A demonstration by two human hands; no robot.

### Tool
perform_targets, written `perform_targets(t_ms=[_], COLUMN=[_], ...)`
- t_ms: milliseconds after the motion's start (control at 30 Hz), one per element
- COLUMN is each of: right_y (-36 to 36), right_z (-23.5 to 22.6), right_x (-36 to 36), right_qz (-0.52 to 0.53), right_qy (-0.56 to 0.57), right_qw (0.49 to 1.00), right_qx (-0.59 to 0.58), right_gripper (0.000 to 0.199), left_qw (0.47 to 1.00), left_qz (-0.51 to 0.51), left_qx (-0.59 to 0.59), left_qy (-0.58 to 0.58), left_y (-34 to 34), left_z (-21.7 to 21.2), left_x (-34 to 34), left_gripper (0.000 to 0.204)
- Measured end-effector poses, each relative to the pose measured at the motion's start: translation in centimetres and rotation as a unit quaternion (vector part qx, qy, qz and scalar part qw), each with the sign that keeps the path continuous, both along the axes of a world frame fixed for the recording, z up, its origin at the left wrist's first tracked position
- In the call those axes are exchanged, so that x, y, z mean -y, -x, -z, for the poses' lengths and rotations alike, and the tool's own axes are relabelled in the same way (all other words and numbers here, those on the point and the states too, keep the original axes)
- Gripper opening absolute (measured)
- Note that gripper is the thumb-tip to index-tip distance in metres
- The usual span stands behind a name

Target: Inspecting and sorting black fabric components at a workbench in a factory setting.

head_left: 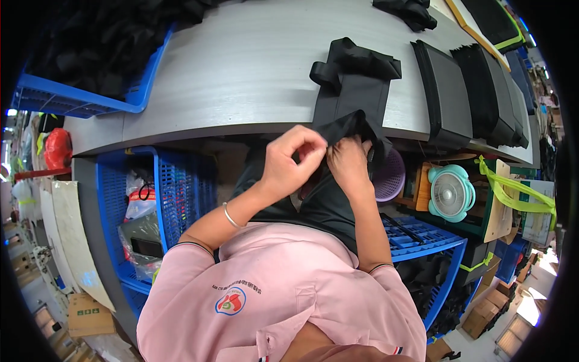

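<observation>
A black fabric piece (353,96) with folded straps hangs over the front edge of the grey table (241,66). My left hand (292,161) pinches the lower edge of this fabric between thumb and fingers. My right hand (348,161) grips the same edge just to the right, fingers curled into the cloth. Both hands sit close together below the table edge, above my lap. A thin bracelet (229,215) circles my left wrist.
Stacks of flat black pieces (476,90) lie at the table's right. A blue crate (90,90) of black cloth sits at the left. Under the table stand a blue basket (163,199), a purple basket (392,178), a small green fan (450,193) and another blue crate (422,238).
</observation>
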State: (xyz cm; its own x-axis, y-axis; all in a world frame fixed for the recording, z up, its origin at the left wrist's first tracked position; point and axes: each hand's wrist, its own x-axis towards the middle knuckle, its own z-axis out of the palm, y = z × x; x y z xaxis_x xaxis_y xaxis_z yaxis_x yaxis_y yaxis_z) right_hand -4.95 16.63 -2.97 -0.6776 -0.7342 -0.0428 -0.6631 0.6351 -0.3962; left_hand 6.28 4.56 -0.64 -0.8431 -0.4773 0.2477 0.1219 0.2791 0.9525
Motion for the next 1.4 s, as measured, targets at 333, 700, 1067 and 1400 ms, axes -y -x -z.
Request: perform_targets(t_ms=[333, 700, 1067, 1400], right_y=[-2.7, -4.9, -7.1, -21.2], right_z=[1.8, 2.2, 7.8, 12.2], right_x=[-0.1, -7.5, -15.0, -47.2], right_qz=[-0.003, 0.150, 0.473, 0.655], right_qy=[0.097, 0.281, 0.585, 0.700], right_qw=[0.995, 0.938, 0.489, 0.242], right_qx=[-0.026, -0.134, 0.442, 0.151], right_gripper=[0.014, 0.050, 0.041, 0.028], left_qw=[0.811, 0.840, 0.918, 0.807], left_qz=[0.229, 0.033, 0.303, 0.572], left_qx=[-0.038, 0.077, 0.045, -0.148], left_qy=[0.537, 0.537, 0.250, 0.000], left_y=[15.3, 18.1, 9.3, 3.3], left_z=[3.5, 5.0, -0.7, -11.4], left_x=[5.4, 7.4, -5.6, -13.1], left_gripper=[0.042, 0.088, 0.055, 0.025])
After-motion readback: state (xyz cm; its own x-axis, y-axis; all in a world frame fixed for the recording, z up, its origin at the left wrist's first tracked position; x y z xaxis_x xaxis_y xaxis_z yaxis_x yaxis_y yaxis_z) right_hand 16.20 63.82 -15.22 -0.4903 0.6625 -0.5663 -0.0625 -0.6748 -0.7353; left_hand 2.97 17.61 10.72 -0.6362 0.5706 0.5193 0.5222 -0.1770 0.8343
